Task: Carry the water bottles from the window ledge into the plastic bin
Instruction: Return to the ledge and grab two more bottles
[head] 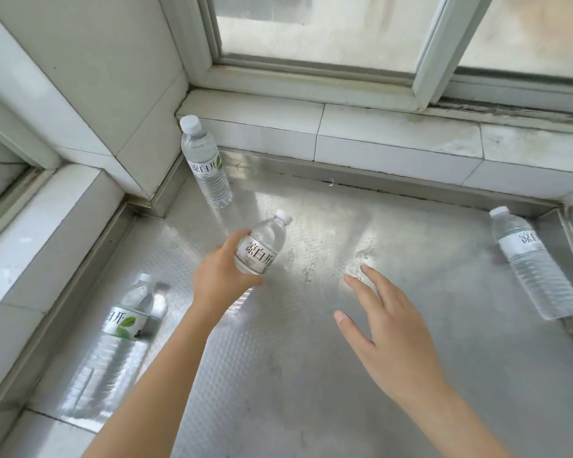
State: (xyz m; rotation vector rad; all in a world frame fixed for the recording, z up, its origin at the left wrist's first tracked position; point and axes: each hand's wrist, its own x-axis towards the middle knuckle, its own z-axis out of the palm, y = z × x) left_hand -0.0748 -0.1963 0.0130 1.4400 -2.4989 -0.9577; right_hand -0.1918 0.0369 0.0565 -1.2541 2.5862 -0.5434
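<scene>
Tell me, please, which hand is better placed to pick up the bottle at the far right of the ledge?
The right hand: open, empty and nearer the far-right bottle. The left hand already grips the middle bottle.

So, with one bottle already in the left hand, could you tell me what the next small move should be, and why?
Probably reach the right hand toward the bottle at the right edge. That hand is open, empty and hovering over the metal ledge, while the left hand already grips the held bottle. The bin is not in view, so a second bottle would save a trip.
</scene>
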